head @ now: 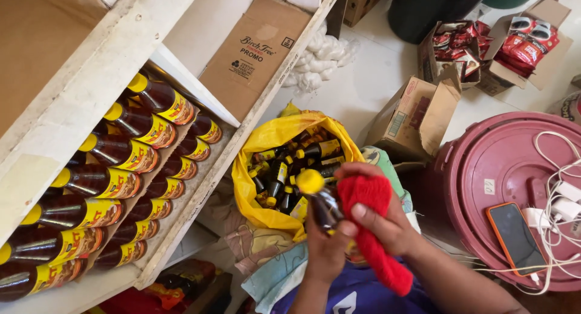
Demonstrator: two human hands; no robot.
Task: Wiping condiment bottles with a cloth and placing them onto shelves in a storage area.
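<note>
Both hands are working close under the camera, over the lap. Left hand (324, 247) is gripping a dark bottle (324, 208) with a yellow cap, its fingers clenched around the lower body so the cap is pointing up and away. Right hand (387, 226) is clutching a red cloth (369, 223), fingers curled over it and thumb pressing beside the glass; the cloth is touching the bottle's side and hanging down past the wrist.

Just beyond the hands, a yellow bag (266, 144) is sitting open on the floor, holding more bottles of the same kind, lying jumbled. To the left, a white shelf (91, 84) is carrying two rows of matching bottles (121, 150), lying on their sides with yellow caps facing outward. A flat cardboard box (254, 53) is leaning in the next compartment.

To the right, a round maroon lid (502, 168) is bearing a phone (514, 238) in an orange case and tangled white cables (560, 199). Farther back, open cartons (417, 114) are standing on the pale floor, two of them showing red sachets (526, 44).
</note>
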